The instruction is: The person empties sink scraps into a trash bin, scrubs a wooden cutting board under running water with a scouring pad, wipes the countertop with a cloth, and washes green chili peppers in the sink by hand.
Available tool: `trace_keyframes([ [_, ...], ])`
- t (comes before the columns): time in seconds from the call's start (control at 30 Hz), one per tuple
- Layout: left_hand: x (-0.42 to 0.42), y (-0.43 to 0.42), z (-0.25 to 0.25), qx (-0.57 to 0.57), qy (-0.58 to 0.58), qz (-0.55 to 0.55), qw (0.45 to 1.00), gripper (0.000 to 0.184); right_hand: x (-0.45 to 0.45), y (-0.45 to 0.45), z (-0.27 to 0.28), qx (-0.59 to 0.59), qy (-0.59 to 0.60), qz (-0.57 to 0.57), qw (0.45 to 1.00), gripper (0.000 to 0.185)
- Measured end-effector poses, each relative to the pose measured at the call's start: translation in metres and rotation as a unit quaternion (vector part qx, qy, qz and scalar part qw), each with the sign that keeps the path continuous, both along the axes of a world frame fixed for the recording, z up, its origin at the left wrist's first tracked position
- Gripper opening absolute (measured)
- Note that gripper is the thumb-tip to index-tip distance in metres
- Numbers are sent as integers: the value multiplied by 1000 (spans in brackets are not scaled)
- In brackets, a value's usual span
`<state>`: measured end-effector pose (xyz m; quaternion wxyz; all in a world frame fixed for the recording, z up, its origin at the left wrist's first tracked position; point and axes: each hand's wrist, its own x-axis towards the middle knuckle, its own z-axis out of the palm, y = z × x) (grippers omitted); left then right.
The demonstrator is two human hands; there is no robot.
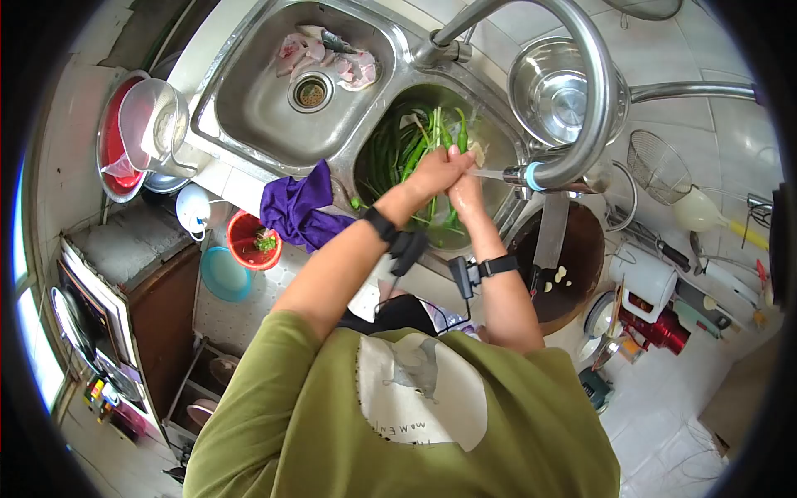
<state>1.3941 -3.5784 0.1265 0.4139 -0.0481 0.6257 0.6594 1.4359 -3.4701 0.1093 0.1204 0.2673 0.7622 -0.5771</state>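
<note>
My left hand (pixel 438 173) and my right hand (pixel 466 196) meet over the right sink basin (pixel 490 217), fingers closed together around green chili peppers (pixel 462 131). Pepper tips poke out beyond the fingers. Water from the faucet spout (pixel 527 176) runs toward my hands. Below them, many long green peppers (pixel 383 153) lie in the basin, with pale green stalks among them. Something pale and yellowish (pixel 477 153) shows just past my fingers; I cannot make out what it is.
Pale raw fish pieces (pixel 357 70) lie in the left basin (pixel 266 124). A purple cloth (pixel 305 203) drapes over the counter edge. On the right, a cleaver (pixel 551 228) and garlic cloves (pixel 560 272) rest on a round chopping board (pixel 581 266), near a steel bowl (pixel 556 91).
</note>
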Motion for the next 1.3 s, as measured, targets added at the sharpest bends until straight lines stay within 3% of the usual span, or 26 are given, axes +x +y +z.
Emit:
trace_keyframes([
  [0.03, 2, 27, -18, -31, 20, 79, 996, 55, 2, 4, -40, -280, 132, -164, 937, 29],
  [0.07, 8, 43, -30, -61, 36, 154, 985, 56, 3, 11, -34, -203, 117, -131, 963, 29],
  [0.1, 6, 44, -20, -63, 35, 156, 985, 56, 2, 17, -20, -123, 103, -97, 982, 29],
  [0.13, -1, 44, -9, -95, 28, 109, 989, 58, 2, 22, -6, -125, 105, -95, 982, 29],
  [0.17, -6, 44, 4, -127, 19, 60, 990, 62, 7, 26, 12, 5, 95, 21, 995, 28],
  [0.2, -1, 48, 12, -113, 13, 126, 985, 64, 13, 32, 22, 135, 83, 136, 978, 29],
  [0.3, -1, 57, -15, -142, 54, 115, 982, 61, 22, 42, 25, 172, 87, 196, 961, 29],
  [0.33, -7, 62, -44, -206, 56, 177, 961, 57, 26, 39, 28, 185, 112, 210, 953, 29],
  [0.37, -18, 56, -70, -72, -67, 265, 959, 46, 37, 35, 33, 185, 136, 212, 950, 29],
  [0.43, -30, 19, -4, 121, -227, 337, 906, 31, 53, 34, 40, 187, 139, 234, 944, 30],
  [0.47, -26, 21, -2, 123, -227, 336, 906, 31, 51, 31, 50, 219, 97, 242, 940, 42],
  [0.53, -18, 19, -3, 252, -212, 338, 881, 21, 38, 28, 68, 218, 77, 243, 942, 45],
  [0.57, -4, 23, -2, 225, -139, 318, 910, 16, 34, 30, 70, 217, 55, 242, 944, 48],
  [0.63, 8, 23, 1, 131, -120, 272, 946, 14, 29, 31, 52, 254, 86, 254, 929, 44],
  [0.67, 8, 17, 1, 199, -119, 280, 932, 13, 30, 25, 53, 258, 91, 243, 931, 43],
  [0.77, 15, 8, 5, 194, -101, 346, 912, 14, 43, 20, 56, 248, 94, 236, 935, 39],
  [0.83, 3, -21, -17, 246, -80, 430, 865, 15, 65, 33, 46, 284, -6, 358, 889, 41],
  [0.9, 6, -41, -7, 216, -74, 350, 908, 16, 68, 34, 47, 241, 0, 353, 904, 33],
  [0.97, 11, -52, -7, 239, -47, 401, 883, 18, 61, 37, 45, 285, 73, 351, 889, 28],
  [1.0, 11, -59, -15, 209, -22, 418, 884, 18, 47, 42, 41, 341, 26, 363, 867, 35],
  [1.03, 10, -66, -22, 180, 3, 436, 882, 17, 29, 46, 36, 275, -73, 276, 918, 34],
  [1.07, 13, -73, -30, 169, 34, 413, 894, 15, 9, 47, 31, 110, -10, 156, 981, 35],
  [1.1, 15, -74, -27, 169, 33, 416, 893, 15, -6, 38, 40, -62, 52, 30, 996, 38],
  [1.23, 37, -71, -26, 119, 35, 317, 940, 16, -35, 31, 90, -402, 59, -56, 912, 52],
  [1.3, 43, -69, -24, 108, 36, 277, 954, 14, -22, 29, 100, -410, 85, -89, 904, 52],
])
